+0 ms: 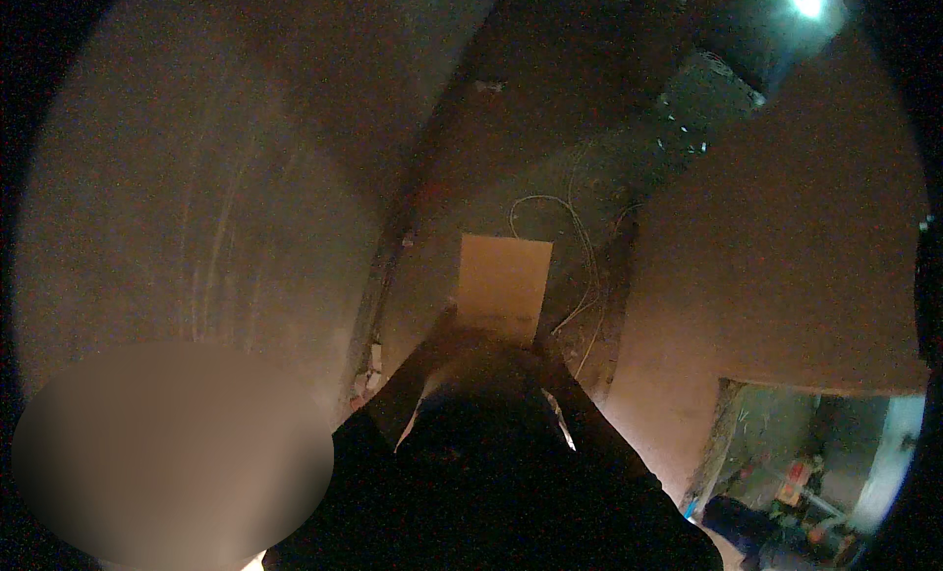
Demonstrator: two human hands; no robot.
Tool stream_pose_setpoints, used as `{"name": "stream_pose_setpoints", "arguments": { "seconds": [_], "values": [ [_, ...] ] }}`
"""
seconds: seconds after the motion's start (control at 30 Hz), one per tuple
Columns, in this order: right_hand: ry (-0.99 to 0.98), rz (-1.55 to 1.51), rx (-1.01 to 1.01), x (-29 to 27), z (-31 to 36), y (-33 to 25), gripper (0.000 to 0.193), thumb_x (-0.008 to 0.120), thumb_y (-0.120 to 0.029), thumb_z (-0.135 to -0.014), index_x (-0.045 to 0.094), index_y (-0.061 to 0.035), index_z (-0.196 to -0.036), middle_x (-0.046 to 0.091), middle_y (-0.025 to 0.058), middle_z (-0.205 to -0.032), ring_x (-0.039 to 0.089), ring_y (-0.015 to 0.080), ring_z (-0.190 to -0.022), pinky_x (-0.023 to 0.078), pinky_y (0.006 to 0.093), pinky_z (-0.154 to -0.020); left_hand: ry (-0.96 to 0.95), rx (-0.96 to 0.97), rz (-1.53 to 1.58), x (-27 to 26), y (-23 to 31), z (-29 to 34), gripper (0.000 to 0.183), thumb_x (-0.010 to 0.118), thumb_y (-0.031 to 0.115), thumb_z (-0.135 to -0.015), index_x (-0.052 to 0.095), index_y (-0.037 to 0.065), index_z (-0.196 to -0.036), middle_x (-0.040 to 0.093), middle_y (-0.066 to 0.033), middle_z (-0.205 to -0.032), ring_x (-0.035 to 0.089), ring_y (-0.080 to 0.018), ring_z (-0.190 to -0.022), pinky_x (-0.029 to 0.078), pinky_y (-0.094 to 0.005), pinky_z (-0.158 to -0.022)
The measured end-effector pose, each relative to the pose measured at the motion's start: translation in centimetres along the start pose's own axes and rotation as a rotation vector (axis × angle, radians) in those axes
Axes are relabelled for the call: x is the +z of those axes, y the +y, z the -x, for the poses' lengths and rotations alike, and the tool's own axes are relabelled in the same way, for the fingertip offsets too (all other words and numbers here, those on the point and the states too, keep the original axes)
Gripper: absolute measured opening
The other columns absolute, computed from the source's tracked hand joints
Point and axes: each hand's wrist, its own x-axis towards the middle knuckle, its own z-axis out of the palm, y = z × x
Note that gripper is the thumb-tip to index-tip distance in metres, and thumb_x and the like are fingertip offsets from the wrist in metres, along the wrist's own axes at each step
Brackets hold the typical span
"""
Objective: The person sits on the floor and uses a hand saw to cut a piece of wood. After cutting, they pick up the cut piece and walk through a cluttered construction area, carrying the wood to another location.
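Observation:
A flat, tan rectangular panel (505, 281) is held out in front of my body, over the dark floor. Its exact kind I cannot make out. Both forearms reach forward to its near end. My left hand (448, 322) is at the near left edge, closed on the panel as far as the dim light shows. At the near right corner my right hand (546, 349) appears closed on it too. Shadow hides most of the fingers.
Plain walls flank a narrow passage, the left wall (196, 208) and the right wall (766, 267). A thin looping cable (591, 262) lies on the floor ahead. Brick pieces (369, 370) sit along the left wall's foot. An opening (786, 424) shows at lower right. A bright lamp (808, 3) shines far ahead.

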Motion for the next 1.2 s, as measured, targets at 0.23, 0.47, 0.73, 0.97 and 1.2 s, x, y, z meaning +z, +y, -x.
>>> {"name": "stream_pose_setpoints", "arguments": {
  "seconds": [0.23, 0.47, 0.73, 0.97, 1.2],
  "values": [
    [-0.363, 0.058, -0.040, -1.1, -2.6, 1.6, 0.048, 0.073, -0.038, -0.096, 0.068, -0.0019, -0.128, 0.074, 0.0150, -0.121, 0.070, 0.0258, -0.109, 0.056, 0.0395, -0.093, 0.232, -0.163, -0.012, 2.5, -1.0, 4.8, 0.079, 0.088, 0.031, -0.082, 0.049, 0.001, -0.144, 0.061, -0.0160, -0.140, 0.060, -0.0310, -0.126, 0.050, -0.0400, -0.109],
    [-0.747, 0.133, -0.137, 6.7, -7.0, 1.2, 0.050, 0.073, -0.042, -0.096, 0.068, -0.0029, -0.127, 0.074, 0.0156, -0.121, 0.071, 0.0274, -0.110, 0.055, 0.0403, -0.095, 0.863, -0.048, 0.400, 5.9, -4.1, 18.3, 0.045, 0.074, 0.016, -0.094, 0.058, 0.000, -0.132, 0.072, -0.0151, -0.120, 0.071, -0.0279, -0.103, 0.058, -0.0425, -0.091],
    [-0.975, 0.516, -0.240, 11.5, -5.7, -3.7, 0.052, 0.072, -0.043, -0.096, 0.068, -0.0011, -0.126, 0.074, 0.0170, -0.119, 0.072, 0.0275, -0.110, 0.055, 0.0394, -0.094, 1.751, -0.159, 0.946, 18.7, -12.6, 37.8, 0.044, 0.071, 0.018, -0.091, 0.059, -0.004, -0.127, 0.069, -0.0142, -0.117, 0.068, -0.0243, -0.102, 0.056, -0.0410, -0.087],
    [-1.276, 1.041, -0.495, 18.4, -3.8, 2.0, 0.050, 0.073, -0.043, -0.095, 0.070, -0.0017, -0.124, 0.076, 0.0170, -0.115, 0.073, 0.0281, -0.106, 0.056, 0.0408, -0.093, 2.403, 0.302, 1.586, 35.2, -19.1, 45.6, 0.037, 0.071, 0.018, -0.091, 0.064, -0.003, -0.122, 0.070, -0.0127, -0.115, 0.069, -0.0281, -0.103, 0.056, -0.0435, -0.095],
    [-1.427, 1.106, -0.382, 30.2, -1.2, 6.9, 0.044, 0.072, -0.039, -0.096, 0.072, -0.0026, -0.121, 0.076, 0.0137, -0.111, 0.073, 0.0263, -0.101, 0.057, 0.0420, -0.090, 2.644, 0.622, 1.741, 43.5, -28.0, 52.5, 0.024, 0.072, 0.015, -0.089, 0.073, 0.000, -0.107, 0.074, -0.0130, -0.103, 0.070, -0.0256, -0.099, 0.056, -0.0422, -0.092]
  ]
}}
